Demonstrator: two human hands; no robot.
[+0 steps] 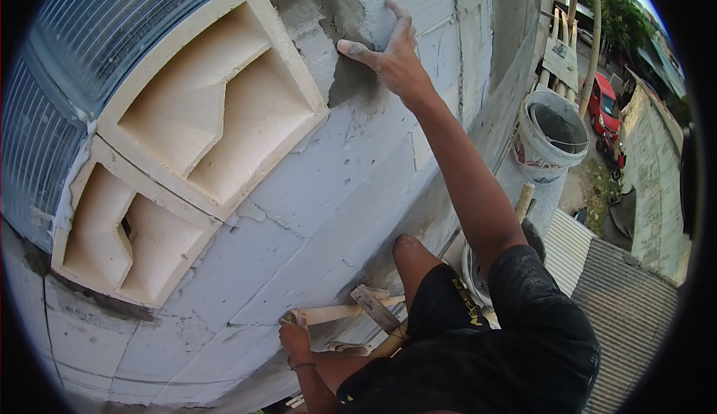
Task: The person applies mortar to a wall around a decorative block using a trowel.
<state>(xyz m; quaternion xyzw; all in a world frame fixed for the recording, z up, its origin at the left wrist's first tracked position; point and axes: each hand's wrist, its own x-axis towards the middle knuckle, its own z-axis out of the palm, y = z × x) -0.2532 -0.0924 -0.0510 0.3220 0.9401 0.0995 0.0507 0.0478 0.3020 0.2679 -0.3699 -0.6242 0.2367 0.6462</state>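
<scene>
My right hand is reached up against the wall, thumb and fingers spread, with nothing in it. Beneath its thumb lies a damp, dark grey mortar patch on the white block wall. Left of that hand, a cream vent block with a stepped inner partition is set in the wall. A second vent block adjoins it below. Lower down, my left hand is closed around the end of a bamboo pole, close to the wall face.
Ribbed glass blocks border the vent blocks. A mortar-stained bucket stands at right, and another bucket is partly hidden behind my arm. A wooden piece crosses the bamboo by my knee. Corrugated roofing and a red car lie below.
</scene>
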